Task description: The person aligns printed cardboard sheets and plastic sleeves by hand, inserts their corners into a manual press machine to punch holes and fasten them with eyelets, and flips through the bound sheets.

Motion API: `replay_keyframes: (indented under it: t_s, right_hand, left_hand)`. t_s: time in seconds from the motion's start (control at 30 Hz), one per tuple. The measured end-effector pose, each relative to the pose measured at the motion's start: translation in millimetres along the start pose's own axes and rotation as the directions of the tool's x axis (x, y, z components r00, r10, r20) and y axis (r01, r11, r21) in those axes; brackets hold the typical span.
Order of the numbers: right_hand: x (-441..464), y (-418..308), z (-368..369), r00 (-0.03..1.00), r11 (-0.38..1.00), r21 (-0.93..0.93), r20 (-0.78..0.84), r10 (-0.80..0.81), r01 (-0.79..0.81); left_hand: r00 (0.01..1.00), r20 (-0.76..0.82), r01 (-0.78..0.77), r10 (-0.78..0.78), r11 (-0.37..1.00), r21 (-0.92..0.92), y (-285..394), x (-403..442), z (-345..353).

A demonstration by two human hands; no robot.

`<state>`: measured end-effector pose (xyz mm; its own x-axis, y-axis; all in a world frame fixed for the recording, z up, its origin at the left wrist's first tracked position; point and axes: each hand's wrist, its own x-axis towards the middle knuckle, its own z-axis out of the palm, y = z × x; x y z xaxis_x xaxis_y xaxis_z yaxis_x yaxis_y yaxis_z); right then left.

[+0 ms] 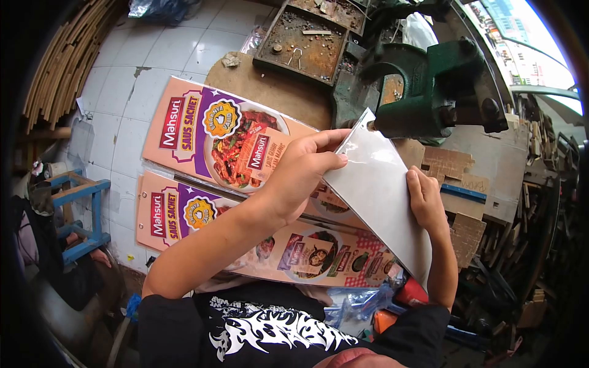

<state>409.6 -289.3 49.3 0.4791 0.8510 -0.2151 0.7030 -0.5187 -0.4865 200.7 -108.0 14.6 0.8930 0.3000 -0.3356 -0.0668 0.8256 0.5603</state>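
Observation:
A glossy white sheet (pixel 375 178) is tilted up in front of me, with one corner pointing at the green machine. Near that corner, my left hand (pixel 313 159) pinches the sheet's edge between thumb and fingers. On the opposite edge, my right hand (pixel 424 196) is closed, its thumb lying on the white face. Beneath my left arm lie printed "Mahsuri Saus Sachet" panels, an upper stack (pixel 202 132) and a lower stack (pixel 150 211). The green press-like machine (pixel 423 80) stands just beyond the sheet, and its frame hides part of the bench.
A rusty metal tray (pixel 307 43) with bits of scrap lies beside the machine. A blue frame (pixel 83 205) stands at left, below stacked brown strips (pixel 70 61). Cardboard pieces (pixel 469 236) and piled scrap lie at right. Clear plastic bags (pixel 359 306) rest near my lap.

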Motion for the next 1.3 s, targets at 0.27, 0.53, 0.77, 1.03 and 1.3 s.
replay_keyframes:
  t_s: [0.27,0.53,0.77,1.03,1.3]
  right_hand:
    - [-3.2,-5.8,-3.9,1.0,0.997,-0.071,-0.006,0.015,-0.015]
    - [-2.4,-5.0,-7.8,1.0,0.992,-0.122,-0.021,0.014,-0.017]
    - [1.1,-4.4,-11.3,0.999,0.99,-0.14,-0.019,-0.025,0.023]
    - [2.7,-4.0,-13.2,0.997,0.989,-0.134,-0.037,-0.069,0.064]
    - [-2.1,-0.2,-12.3,0.997,0.989,-0.142,-0.046,-0.055,0.048]
  left_hand:
    - [0.966,0.008,-0.23,0.257,0.85,0.474,5.2,25.5,-16.6]
    - [0.972,-0.04,-0.143,0.23,0.719,0.68,21.6,36.3,-12.7]
    - [0.996,0.007,-0.076,0.09,0.786,0.614,31.1,46.1,-15.5]
    - [1.0,-0.014,-0.011,0.028,0.728,0.685,42.5,54.2,-9.2]
    - [0.99,-0.09,0.02,0.107,0.526,0.85,48.7,57.9,10.3]
